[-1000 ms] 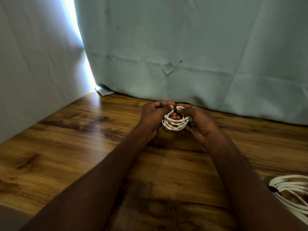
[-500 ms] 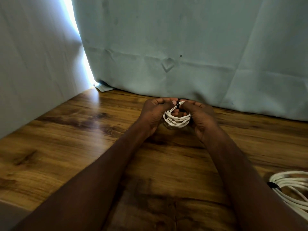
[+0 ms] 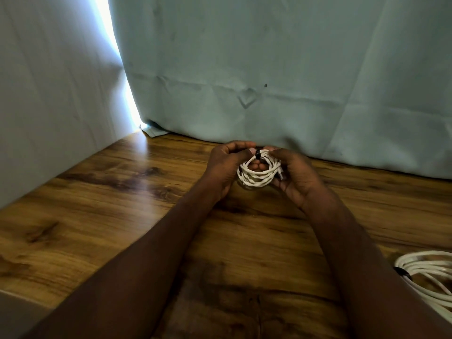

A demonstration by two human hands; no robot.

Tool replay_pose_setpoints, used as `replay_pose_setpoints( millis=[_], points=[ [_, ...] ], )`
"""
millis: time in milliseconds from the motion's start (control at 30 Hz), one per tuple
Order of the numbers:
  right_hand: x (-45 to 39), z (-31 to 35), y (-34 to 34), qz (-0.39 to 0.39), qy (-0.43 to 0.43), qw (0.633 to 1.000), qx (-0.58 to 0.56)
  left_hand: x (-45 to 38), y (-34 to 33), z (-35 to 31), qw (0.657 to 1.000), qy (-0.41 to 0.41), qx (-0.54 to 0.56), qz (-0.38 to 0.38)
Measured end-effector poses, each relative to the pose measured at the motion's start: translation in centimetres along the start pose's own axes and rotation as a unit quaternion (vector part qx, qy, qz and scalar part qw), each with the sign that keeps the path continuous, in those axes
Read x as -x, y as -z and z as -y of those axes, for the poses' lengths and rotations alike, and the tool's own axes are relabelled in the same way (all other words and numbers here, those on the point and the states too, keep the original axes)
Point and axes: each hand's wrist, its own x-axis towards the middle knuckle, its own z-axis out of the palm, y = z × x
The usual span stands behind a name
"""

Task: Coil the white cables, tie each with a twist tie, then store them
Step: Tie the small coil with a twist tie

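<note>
A small coil of white cable (image 3: 256, 176) is held upright between both hands, just above the wooden table (image 3: 122, 216). A black twist tie (image 3: 257, 153) wraps the top of the coil. My left hand (image 3: 226, 165) pinches the coil's top beside the tie with thumb and fingers. My right hand (image 3: 297, 176) grips the coil's right side, its fingertips at the tie. A second, larger white cable coil (image 3: 430, 272) with a black tie lies on the table at the right edge, partly cut off.
A pale blue-green curtain (image 3: 269, 69) hangs across the back of the table and down the left side. Bright light shows through a gap at the back left. A grey edge (image 3: 14, 311) shows at the lower left corner.
Both hands have stayed together on the small coil, with the fingertips shifting slightly at the tie. The coil now stands a little more open to view.
</note>
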Motion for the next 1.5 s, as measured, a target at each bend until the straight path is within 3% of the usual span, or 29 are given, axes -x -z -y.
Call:
replay_pose_setpoints(
  millis=[167,300,633,900,1067,1233,1367,1500],
  points=[
    [-0.4,-0.3,0.7,0.025,0.005,0.994,-0.104,0.1,0.0,-0.2,0.998,0.049,0.028,0.021],
    [-0.6,-0.5,1.0,-0.017,0.012,0.994,-0.104,0.6,0.0,-0.1,0.997,0.06,-0.01,0.05],
    [-0.4,-1.4,0.5,-0.036,0.023,0.992,-0.123,0.8,-0.4,-0.1,0.999,0.051,0.004,0.016],
    [1.2,-1.4,0.5,-0.115,0.074,0.988,0.068,0.2,-0.5,0.1,0.997,-0.024,-0.069,-0.001],
    [5.4,0.8,0.7,-0.11,0.138,0.979,0.106,1.9,-1.4,-1.0,0.992,-0.07,-0.077,0.073],
    [11.7,3.9,2.2,-0.141,0.263,0.927,0.229,5.7,-3.9,-2.4,0.985,-0.085,-0.106,0.104],
    [16.6,4.7,3.5,-0.186,0.378,0.82,0.388,9.7,-6.7,-2.9,0.989,0.032,0.013,0.147],
    [20.4,3.8,4.8,-0.125,0.405,0.754,0.502,13.6,-8.1,-1.1,0.978,0.104,0.076,0.164]
  ],
)
